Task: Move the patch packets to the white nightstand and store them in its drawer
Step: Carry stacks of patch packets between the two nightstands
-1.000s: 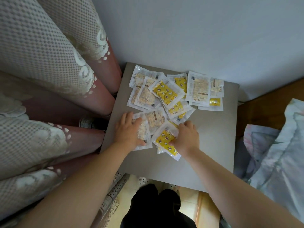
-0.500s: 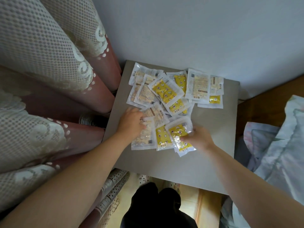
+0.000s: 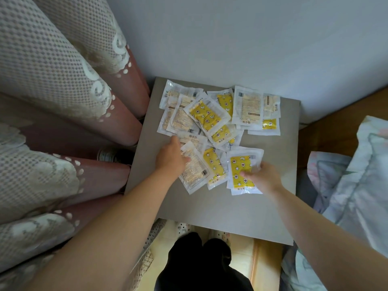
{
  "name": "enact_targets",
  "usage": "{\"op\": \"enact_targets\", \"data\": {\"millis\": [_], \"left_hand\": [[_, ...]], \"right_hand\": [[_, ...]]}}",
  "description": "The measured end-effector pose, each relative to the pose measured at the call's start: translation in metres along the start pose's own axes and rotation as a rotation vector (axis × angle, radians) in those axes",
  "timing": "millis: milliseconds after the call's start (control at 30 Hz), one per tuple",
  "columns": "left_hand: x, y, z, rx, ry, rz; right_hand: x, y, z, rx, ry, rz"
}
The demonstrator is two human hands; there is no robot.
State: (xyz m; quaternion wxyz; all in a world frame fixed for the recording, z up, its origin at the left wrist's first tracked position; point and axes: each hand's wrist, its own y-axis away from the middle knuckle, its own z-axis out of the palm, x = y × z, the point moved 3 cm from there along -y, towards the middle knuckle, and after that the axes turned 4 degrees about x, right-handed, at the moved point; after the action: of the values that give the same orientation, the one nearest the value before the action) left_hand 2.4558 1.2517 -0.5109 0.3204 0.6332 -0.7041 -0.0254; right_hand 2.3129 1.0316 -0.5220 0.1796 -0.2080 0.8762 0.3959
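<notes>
Several patch packets, clear wrappers with yellow or beige patches, lie scattered over the grey-white nightstand top [image 3: 262, 208]. My right hand [image 3: 262, 178] pinches a yellow-patterned packet [image 3: 241, 164] at its near right corner, thumb on top of it. My left hand [image 3: 171, 157] rests on a beige packet [image 3: 194, 174], fingers reaching toward a further packet [image 3: 193, 138]. A heap of packets [image 3: 206, 117] lies toward the wall, and a beige packet [image 3: 247, 107] lies at the back right. No drawer is visible.
Lace-trimmed pink curtains [image 3: 63, 106] hang close on the left. The wall [image 3: 241, 38] stands right behind the nightstand. Bedding [image 3: 357, 175] lies to the right on a wooden frame [image 3: 327, 135]. My dark-trousered legs [image 3: 201, 263] show below the front edge.
My right hand has pulled the yellow packet off the near pile and carried it right. My left hand has slid a little further from me over the beige packets.
</notes>
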Motion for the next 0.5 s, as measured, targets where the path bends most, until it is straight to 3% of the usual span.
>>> {"op": "enact_targets", "data": {"millis": [167,367,500], "left_hand": [[-0.007,0.001,-0.003,-0.071,0.2,-0.113],[-0.013,0.011,0.0,-0.281,0.347,-0.013],[-0.015,0.019,0.0,-0.35,0.525,-0.1]], "right_hand": [[-0.004,0.002,0.003,0.009,0.01,0.004],[-0.003,0.005,0.004,0.027,0.027,0.006],[-0.001,0.006,-0.003,0.018,-0.029,0.08]]}}
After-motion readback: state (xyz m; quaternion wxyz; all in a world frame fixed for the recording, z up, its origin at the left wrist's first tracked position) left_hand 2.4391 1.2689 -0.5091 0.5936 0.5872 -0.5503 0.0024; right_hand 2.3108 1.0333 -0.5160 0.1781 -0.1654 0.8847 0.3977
